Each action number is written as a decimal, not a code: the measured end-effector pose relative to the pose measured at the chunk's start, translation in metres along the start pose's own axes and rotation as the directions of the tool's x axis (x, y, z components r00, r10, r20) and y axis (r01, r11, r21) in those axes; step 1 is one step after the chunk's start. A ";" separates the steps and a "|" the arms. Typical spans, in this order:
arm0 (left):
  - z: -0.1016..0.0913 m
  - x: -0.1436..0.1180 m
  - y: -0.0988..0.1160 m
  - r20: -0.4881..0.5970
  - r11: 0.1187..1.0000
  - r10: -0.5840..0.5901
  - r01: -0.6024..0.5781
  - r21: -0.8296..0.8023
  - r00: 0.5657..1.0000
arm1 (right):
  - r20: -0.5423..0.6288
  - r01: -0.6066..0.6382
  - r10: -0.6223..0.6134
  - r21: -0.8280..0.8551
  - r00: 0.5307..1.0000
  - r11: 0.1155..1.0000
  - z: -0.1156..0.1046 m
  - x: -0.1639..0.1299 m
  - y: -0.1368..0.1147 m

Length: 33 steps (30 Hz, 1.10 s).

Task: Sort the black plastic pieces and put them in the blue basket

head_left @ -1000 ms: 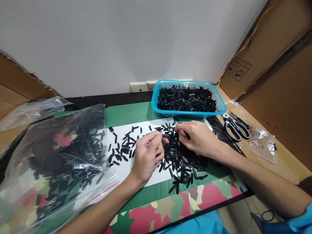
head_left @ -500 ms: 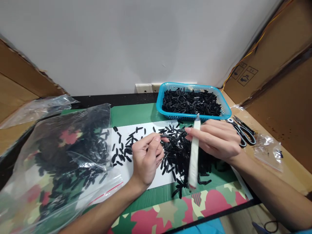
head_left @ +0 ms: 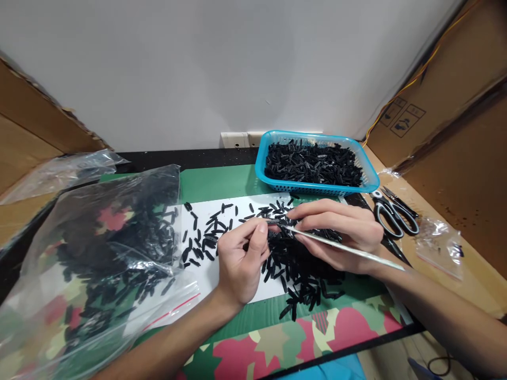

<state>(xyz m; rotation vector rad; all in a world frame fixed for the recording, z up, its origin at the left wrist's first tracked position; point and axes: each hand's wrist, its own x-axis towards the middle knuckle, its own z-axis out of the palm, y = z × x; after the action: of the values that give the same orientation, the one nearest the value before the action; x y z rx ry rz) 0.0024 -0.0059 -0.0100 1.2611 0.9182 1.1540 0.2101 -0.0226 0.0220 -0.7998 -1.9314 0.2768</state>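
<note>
Between the thumb and forefinger of my left hand is a small black strip, its end sticking out to the right. My right hand grips a slim, pale-wrapped tool with a narrow metal tip. That tip meets or nearly meets the strip; exact contact is too small to tell. Beneath both hands lies a heap of similar black strips, partly hidden by my right hand. More loose strips are scattered over a white sheet to the left.
A blue basket full of black strips stands at the back. On the left lies a clear zip bag with black strips inside. Scissors and a small plastic bag are at the right, beside a cardboard wall.
My right hand has turned the tool from roughly upright to lying slanted, its tip now at the strip. My left hand keeps its pinch, shifted slightly right.
</note>
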 end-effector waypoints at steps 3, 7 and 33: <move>-0.002 -0.001 -0.003 0.000 0.997 0.050 -0.050 0.056 0.999 | 0.024 -0.011 0.010 0.030 1.000 0.999 0.004 -0.002 0.001; -0.003 -0.002 -0.007 0.014 0.986 0.114 -0.115 0.122 0.993 | 0.049 0.004 -0.008 0.087 0.999 0.996 0.005 -0.006 0.006; -0.004 0.000 -0.007 0.039 0.965 0.133 -0.139 0.224 0.990 | 0.205 0.251 -0.201 -0.262 0.958 0.932 0.009 -0.003 0.006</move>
<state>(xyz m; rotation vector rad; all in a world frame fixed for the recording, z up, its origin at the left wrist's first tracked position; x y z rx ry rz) -0.0005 -0.0046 -0.0171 1.5399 0.9784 1.1619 0.2058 -0.0188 0.0131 -0.7460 -2.2413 -0.0800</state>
